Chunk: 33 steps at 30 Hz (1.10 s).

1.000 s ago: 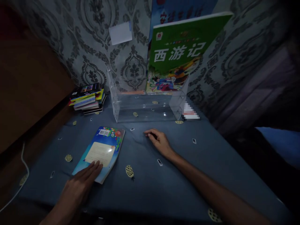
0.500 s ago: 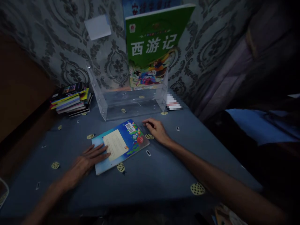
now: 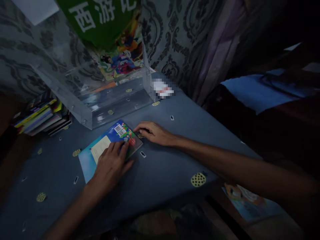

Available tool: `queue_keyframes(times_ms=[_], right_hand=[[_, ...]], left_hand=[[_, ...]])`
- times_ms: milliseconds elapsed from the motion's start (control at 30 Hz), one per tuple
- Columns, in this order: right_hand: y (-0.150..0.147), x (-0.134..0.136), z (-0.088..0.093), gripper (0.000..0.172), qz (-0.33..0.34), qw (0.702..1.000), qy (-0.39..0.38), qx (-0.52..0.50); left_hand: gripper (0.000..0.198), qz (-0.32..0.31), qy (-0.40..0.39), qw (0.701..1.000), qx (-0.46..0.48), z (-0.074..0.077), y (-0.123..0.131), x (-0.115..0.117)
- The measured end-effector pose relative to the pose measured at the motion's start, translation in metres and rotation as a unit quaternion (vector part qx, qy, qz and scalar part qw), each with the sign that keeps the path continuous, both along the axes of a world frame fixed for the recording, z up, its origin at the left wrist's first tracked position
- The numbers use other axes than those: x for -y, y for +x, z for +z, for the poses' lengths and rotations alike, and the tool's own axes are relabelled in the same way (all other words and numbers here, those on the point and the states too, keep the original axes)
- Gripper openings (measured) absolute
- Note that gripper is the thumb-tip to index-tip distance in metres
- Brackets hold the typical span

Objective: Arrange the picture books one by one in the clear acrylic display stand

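Observation:
A thin picture book (image 3: 100,146) lies flat on the cloth-covered table, with a blue back cover, a cream panel and printed codes. My left hand (image 3: 111,163) rests palm down over its lower right part, fingers stretched across the cover and thumb apart near the front edge. At the book's right edge is my right hand (image 3: 156,133), resting on the table with loosely bent fingers. Its index fingertip reaches the book's corner; whether it touches is hard to tell. Nothing shows between the right hand's fingers and thumb.
Behind the book stands a clear acrylic rack (image 3: 87,116) holding a green book (image 3: 100,30). A stack of books (image 3: 45,115) sits at the left. A blurred white item (image 3: 162,89) lies right of the rack. Below the table's front edge is another picture book (image 3: 252,200).
My left hand has moved right across the cover, from the book's left end toward its right part. My right hand stays by the right edge, now closer to it. The view has shifted and tilted.

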State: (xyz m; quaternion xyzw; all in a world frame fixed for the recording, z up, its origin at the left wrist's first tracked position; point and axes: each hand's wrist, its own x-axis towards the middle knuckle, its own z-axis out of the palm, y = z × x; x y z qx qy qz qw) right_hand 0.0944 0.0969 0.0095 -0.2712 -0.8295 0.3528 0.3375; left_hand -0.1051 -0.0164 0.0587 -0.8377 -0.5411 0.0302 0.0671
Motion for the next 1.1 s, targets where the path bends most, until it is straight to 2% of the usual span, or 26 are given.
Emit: queue_keyframes(times_ms=[133,300,567,833,967,1100], right_hand=[[0.003,-0.001,-0.001,0.026,0.043,0.998,0.045,0.022],[0.003,-0.002,-0.004,0.027,0.049,0.998,0.049,0.013],[0.004,-0.001,-0.003,0.026,0.039,0.999,0.025,0.011],[0.008,0.004,-0.003,0.025,0.064,0.997,0.038,-0.004],[0.012,0.004,0.001,0.025,0.049,0.999,-0.007,-0.013],[0.015,0.003,0.002,0.03,0.029,0.994,-0.082,-0.072]], left_hand=[[0.03,0.001,0.037,0.999,-0.019,-0.004,0.008,-0.013],[0.031,-0.071,0.09,0.991,0.066,-0.011,-0.004,-0.016],[0.026,-0.074,0.081,0.988,0.111,-0.013,-0.006,-0.014],[0.024,-0.077,0.068,0.981,0.162,-0.016,-0.008,-0.015],[0.024,-0.072,0.066,0.98,0.175,-0.018,-0.008,-0.015],[0.027,-0.066,0.06,0.98,0.178,-0.02,-0.009,-0.015]])
